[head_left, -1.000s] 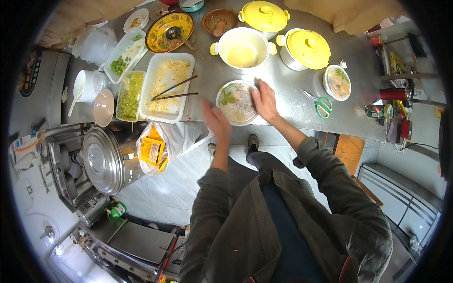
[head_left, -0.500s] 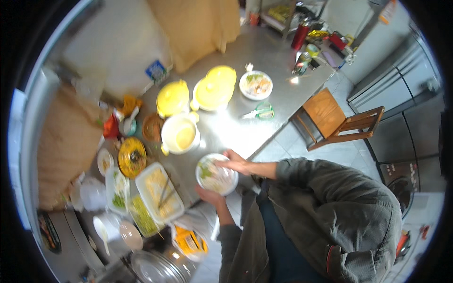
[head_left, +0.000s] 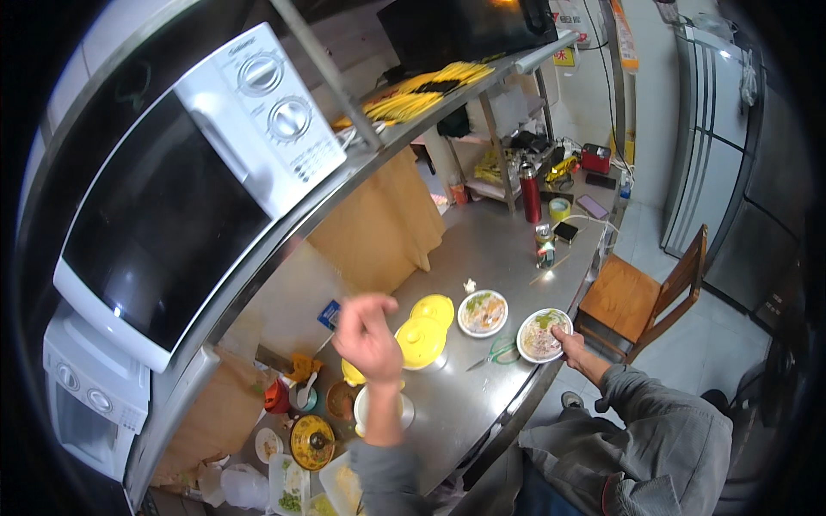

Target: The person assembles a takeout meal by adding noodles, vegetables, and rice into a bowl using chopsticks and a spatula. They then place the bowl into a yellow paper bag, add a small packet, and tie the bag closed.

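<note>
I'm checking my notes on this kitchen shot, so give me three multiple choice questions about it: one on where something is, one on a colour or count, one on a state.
1. Where is the bowl of noodles that the right hand holds?
A. at the counter's near edge
B. on the wooden chair
C. on the upper shelf

2. What colour are the lids of the two pots?
A. red
B. yellow
C. white

3. How is the left hand?
A. flat on the counter
B. raised above the counter, holding nothing
C. gripping the green scissors

Answers: 1 A, the bowl sits at the steel counter edge beside the second bowl. 2 B, both lids are yellow. 3 B, the hand hangs in the air with curled fingers, and the green scissors lie untouched.
</note>
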`<state>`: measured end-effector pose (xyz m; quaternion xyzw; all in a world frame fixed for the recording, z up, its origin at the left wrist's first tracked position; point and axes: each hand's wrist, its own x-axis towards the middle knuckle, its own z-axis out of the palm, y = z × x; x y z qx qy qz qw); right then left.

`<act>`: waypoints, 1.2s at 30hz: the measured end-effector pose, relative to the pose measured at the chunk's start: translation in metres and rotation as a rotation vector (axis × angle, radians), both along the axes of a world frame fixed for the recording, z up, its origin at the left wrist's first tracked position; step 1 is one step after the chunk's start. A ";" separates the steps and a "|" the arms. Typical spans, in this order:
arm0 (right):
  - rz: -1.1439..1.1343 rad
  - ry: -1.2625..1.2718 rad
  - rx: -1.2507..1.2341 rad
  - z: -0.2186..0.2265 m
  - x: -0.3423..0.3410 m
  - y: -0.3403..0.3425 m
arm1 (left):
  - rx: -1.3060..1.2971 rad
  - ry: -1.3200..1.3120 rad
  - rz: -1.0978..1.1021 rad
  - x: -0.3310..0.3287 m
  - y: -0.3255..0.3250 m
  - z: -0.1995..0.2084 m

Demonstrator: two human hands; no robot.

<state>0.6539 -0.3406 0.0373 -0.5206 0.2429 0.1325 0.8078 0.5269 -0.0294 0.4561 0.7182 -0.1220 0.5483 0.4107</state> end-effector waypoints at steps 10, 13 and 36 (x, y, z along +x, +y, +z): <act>0.329 0.055 -0.116 -0.008 0.166 0.010 | 0.844 0.489 0.518 0.314 -0.034 0.214; 0.382 -0.027 -0.401 -0.009 0.181 0.014 | 0.836 1.013 0.525 0.347 -0.028 0.217; 0.588 -0.623 -0.228 0.060 0.184 -0.023 | 0.339 0.003 0.813 0.308 0.012 0.277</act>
